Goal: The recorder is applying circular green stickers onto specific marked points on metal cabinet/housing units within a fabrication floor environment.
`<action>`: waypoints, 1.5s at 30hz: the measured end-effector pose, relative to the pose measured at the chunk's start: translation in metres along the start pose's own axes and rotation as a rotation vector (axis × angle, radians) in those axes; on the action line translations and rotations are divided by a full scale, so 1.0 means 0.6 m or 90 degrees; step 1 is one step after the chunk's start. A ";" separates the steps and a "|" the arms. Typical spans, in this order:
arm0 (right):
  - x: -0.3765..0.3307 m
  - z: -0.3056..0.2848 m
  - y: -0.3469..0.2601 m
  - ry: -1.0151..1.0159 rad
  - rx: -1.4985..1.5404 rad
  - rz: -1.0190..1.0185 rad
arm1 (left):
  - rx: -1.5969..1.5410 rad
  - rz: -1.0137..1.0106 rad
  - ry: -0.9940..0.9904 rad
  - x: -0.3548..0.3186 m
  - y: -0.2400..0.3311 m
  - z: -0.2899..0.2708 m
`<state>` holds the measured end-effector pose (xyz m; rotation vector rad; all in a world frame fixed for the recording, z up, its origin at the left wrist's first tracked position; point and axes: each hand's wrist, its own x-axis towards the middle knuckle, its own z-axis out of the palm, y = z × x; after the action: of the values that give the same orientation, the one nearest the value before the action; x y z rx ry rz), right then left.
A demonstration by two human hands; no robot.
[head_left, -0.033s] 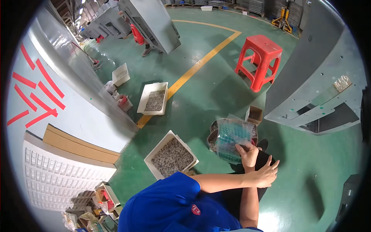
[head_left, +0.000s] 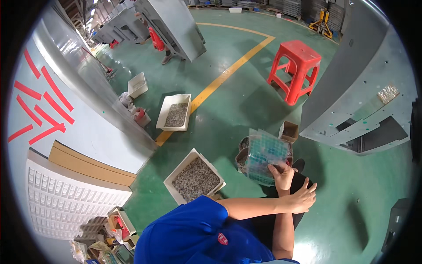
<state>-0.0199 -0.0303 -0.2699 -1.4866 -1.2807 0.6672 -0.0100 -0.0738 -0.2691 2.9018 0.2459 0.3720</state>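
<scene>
My right hand [head_left: 282, 175] pinches the near edge of several clear plastic sheets [head_left: 266, 152] with rows of teal marks, thumb on top. They hang over brown open boxes or bags [head_left: 241, 159], whose contents are mostly hidden. Crossing above my right forearm, my left arm ends in my left hand [head_left: 302, 199], which lies by my dark-clad leg [head_left: 295, 181] with fingers apart and nothing in them.
Left of the sheets is a white bin [head_left: 211, 163] of small metal-looking parts; farther off stands a similar bin [head_left: 187, 112]. A small carton [head_left: 289, 132], a red stool [head_left: 299, 50] and a large grey metal cabinet [head_left: 347, 88] stand ahead and right.
The plastic sheets have shifted in my right hand, fanning out a little and tilting up at the far edge. My left hand has hardly moved.
</scene>
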 end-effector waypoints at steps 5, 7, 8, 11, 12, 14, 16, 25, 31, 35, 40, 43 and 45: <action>0.001 0.012 0.002 -0.002 0.213 0.049 | 0.048 0.011 0.004 -0.002 -0.006 0.013; 0.000 0.008 -0.012 -0.008 0.337 0.098 | 0.050 0.022 0.001 0.004 -0.005 0.021; -0.001 0.006 -0.006 0.003 0.361 0.106 | 0.053 0.028 0.004 0.007 -0.005 0.026; 0.003 -0.008 0.015 0.031 0.443 0.159 | 0.134 -0.023 -0.021 0.013 0.001 -0.012; 0.004 -0.006 0.001 0.027 0.482 0.197 | 0.180 -0.066 -0.041 0.006 0.003 -0.048; 0.012 0.002 0.000 0.068 0.612 0.248 | 0.240 -0.124 -0.050 -0.007 -0.012 -0.072; 0.017 -0.004 0.014 0.108 0.678 0.270 | 0.265 -0.130 -0.033 -0.005 -0.025 -0.059; -0.013 -0.017 0.076 0.134 0.692 0.286 | 0.327 -0.064 0.092 0.015 -0.036 -0.006; -0.004 -0.001 0.083 0.113 0.690 0.279 | 0.344 -0.044 0.157 0.014 -0.050 0.012; 0.005 0.011 0.081 0.096 0.697 0.284 | 0.434 -0.104 0.146 0.007 -0.057 -0.007; -0.008 0.012 0.111 0.102 0.702 0.294 | 0.404 -0.135 0.097 0.018 -0.055 -0.009; -0.004 0.019 0.111 0.090 0.712 0.286 | 0.451 -0.182 0.066 0.025 -0.062 0.006; 0.008 0.023 0.116 0.083 0.726 0.269 | 0.402 -0.145 0.107 0.017 -0.066 -0.007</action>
<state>-0.0045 -0.0152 -0.3378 -0.7835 -0.2939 1.2678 -0.0070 -0.0329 -0.2715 3.3904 0.8535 0.5862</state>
